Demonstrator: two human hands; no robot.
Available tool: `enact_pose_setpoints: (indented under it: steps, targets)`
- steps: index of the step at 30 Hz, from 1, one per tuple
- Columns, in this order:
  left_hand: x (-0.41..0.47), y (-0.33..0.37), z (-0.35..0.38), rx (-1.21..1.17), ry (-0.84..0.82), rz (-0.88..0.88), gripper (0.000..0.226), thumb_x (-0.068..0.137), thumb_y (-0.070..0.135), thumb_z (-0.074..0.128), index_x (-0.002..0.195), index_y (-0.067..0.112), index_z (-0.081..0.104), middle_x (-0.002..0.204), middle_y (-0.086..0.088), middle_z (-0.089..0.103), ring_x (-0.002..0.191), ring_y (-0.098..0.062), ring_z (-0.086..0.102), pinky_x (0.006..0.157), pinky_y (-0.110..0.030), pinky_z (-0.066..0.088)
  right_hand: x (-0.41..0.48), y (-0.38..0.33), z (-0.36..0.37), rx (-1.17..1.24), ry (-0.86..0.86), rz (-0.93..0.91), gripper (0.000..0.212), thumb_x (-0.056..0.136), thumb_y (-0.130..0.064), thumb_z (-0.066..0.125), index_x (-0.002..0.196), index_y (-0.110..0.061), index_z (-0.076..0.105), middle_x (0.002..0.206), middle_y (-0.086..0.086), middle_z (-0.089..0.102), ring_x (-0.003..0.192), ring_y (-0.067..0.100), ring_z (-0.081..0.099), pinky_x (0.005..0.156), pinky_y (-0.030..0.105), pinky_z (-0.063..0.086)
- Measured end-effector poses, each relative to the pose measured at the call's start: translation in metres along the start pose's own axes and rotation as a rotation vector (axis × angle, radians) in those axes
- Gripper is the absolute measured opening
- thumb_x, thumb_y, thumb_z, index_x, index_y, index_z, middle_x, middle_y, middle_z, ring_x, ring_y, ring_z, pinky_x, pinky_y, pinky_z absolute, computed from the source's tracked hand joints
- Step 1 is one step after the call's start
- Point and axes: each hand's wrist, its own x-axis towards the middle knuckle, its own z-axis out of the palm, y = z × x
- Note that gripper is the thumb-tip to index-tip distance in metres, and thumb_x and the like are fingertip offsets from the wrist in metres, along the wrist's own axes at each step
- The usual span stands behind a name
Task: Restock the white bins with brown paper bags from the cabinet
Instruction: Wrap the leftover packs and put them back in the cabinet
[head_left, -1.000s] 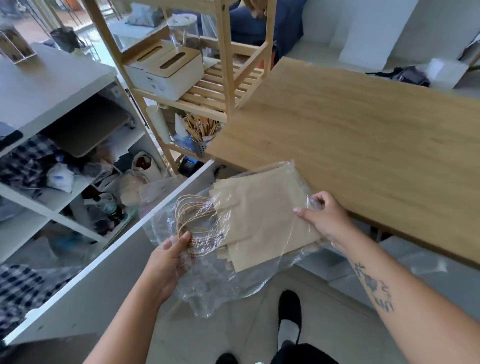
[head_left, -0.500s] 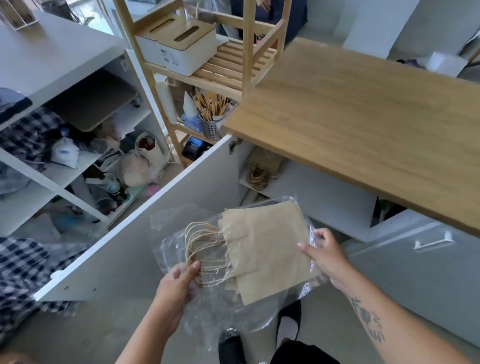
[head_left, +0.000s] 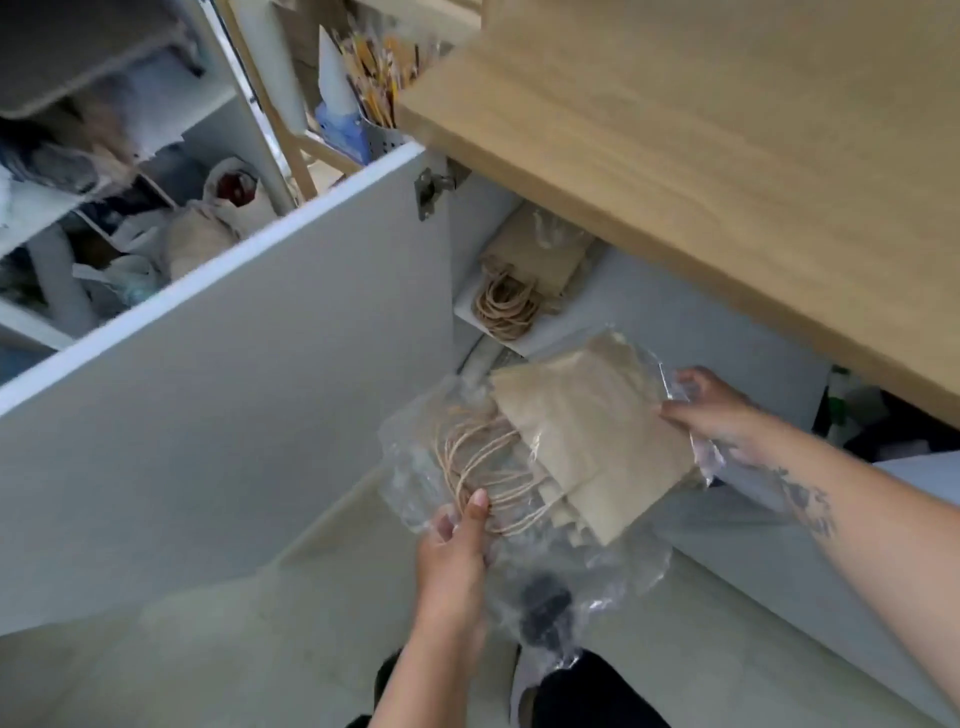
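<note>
A stack of flat brown paper bags (head_left: 587, 441) with twine handles sits inside a clear plastic wrapper (head_left: 582, 577). My left hand (head_left: 457, 551) pinches the wrapper's open end by the handles. My right hand (head_left: 717, 410) grips the far end of the bags through the plastic. I hold the pack low, in front of the open cabinet. On the cabinet's shelf (head_left: 467, 306) lies another pile of brown paper bags (head_left: 530, 265) with coiled handles. No white bins are in view.
The white cabinet door (head_left: 234, 405) stands wide open on the left. A wooden countertop (head_left: 701, 145) overhangs the cabinet. Cluttered white shelves (head_left: 109, 171) and a pencil holder (head_left: 382, 93) lie beyond the door. My feet are on the pale floor (head_left: 218, 649) below.
The view has dropped and moved closer to the cabinet, bringing its inside shelf into sight. The wrapped bags have moved toward the cabinet opening, both hands keeping their grip.
</note>
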Motion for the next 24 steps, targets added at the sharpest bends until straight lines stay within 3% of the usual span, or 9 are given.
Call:
enact_pose_setpoints:
  steps: [2, 6, 9, 11, 14, 16, 20, 24]
  targets:
    - [0.029, -0.017, 0.023, -0.062, 0.020, -0.014, 0.014, 0.090, 0.033, 0.069, 0.097, 0.021, 0.065, 0.087, 0.002, 0.073, 0.084, -0.018, 0.066, 0.082, -0.035, 0.048, 0.039, 0.004, 0.003, -0.043, 0.000, -0.032, 0.054, 0.088, -0.016, 0.068, 0.136, -0.014, 0.045, 0.127, 0.010, 0.055, 0.100, 0.026, 0.057, 0.081, 0.034, 0.048]
    - [0.077, -0.044, 0.057, -0.179, 0.094, -0.075, 0.037, 0.089, 0.035, 0.071, 0.117, 0.012, 0.062, 0.089, -0.002, 0.065, 0.076, -0.015, 0.059, 0.068, -0.029, 0.046, 0.085, 0.011, 0.018, -0.145, 0.073, -0.086, 0.062, 0.087, -0.021, 0.065, 0.144, -0.018, 0.041, 0.146, 0.006, 0.045, 0.127, 0.025, 0.049, 0.092, 0.027, 0.041]
    - [0.099, -0.058, 0.081, -0.236, 0.125, -0.124, 0.067, 0.088, 0.041, 0.072, 0.142, 0.011, 0.047, 0.096, 0.000, 0.073, 0.088, -0.017, 0.070, 0.089, -0.043, 0.058, 0.083, 0.020, 0.044, -0.290, 0.168, -0.235, 0.062, 0.086, -0.027, 0.064, 0.144, -0.018, 0.045, 0.150, 0.009, 0.043, 0.137, 0.028, 0.039, 0.111, 0.035, 0.033]
    - [0.104, -0.060, 0.100, -0.277, 0.087, -0.136, 0.061, 0.091, 0.043, 0.068, 0.140, 0.012, 0.049, 0.102, -0.003, 0.075, 0.089, -0.019, 0.073, 0.088, -0.042, 0.059, 0.059, 0.033, 0.065, -0.323, 0.189, -0.317, 0.065, 0.088, -0.037, 0.063, 0.147, -0.022, 0.040, 0.156, 0.010, 0.032, 0.144, 0.029, 0.025, 0.118, 0.040, 0.021]
    - [0.107, -0.053, 0.124, -0.268, -0.027, -0.152, 0.046, 0.098, 0.047, 0.053, 0.130, 0.013, 0.057, 0.107, -0.005, 0.075, 0.088, -0.018, 0.074, 0.067, -0.029, 0.059, 0.015, 0.056, 0.089, -0.441, 0.149, -0.349, 0.076, 0.083, -0.072, 0.046, 0.150, -0.041, 0.029, 0.163, 0.002, 0.015, 0.149, 0.031, 0.007, 0.119, 0.051, 0.010]
    - [0.113, -0.049, 0.133, -0.186, -0.105, -0.154, 0.049, 0.099, 0.052, 0.047, 0.130, 0.016, 0.058, 0.118, -0.004, 0.072, 0.101, -0.020, 0.071, 0.073, -0.031, 0.058, 0.005, 0.071, 0.095, -0.532, 0.072, -0.336, 0.090, 0.072, -0.086, 0.035, 0.151, -0.047, 0.017, 0.164, -0.002, 0.002, 0.149, 0.032, -0.004, 0.118, 0.055, 0.003]
    - [0.121, -0.038, 0.134, -0.019, -0.221, -0.166, 0.045, 0.098, 0.056, 0.048, 0.128, 0.025, 0.060, 0.123, 0.002, 0.066, 0.109, -0.022, 0.064, 0.085, -0.035, 0.054, 0.023, 0.085, 0.087, -0.731, 0.032, -0.341, 0.108, 0.067, -0.086, 0.048, 0.152, -0.046, -0.006, 0.161, -0.002, -0.023, 0.147, 0.035, -0.021, 0.116, 0.059, -0.001]
    - [0.133, -0.021, 0.126, 0.049, -0.157, -0.116, 0.049, 0.094, 0.050, 0.060, 0.131, 0.019, 0.050, 0.123, -0.001, 0.063, 0.105, -0.026, 0.067, 0.094, -0.042, 0.055, 0.056, 0.086, 0.067, -0.791, 0.050, -0.413, 0.102, 0.075, -0.071, 0.061, 0.153, -0.045, 0.000, 0.162, -0.001, -0.022, 0.147, 0.036, -0.018, 0.116, 0.062, 0.003]
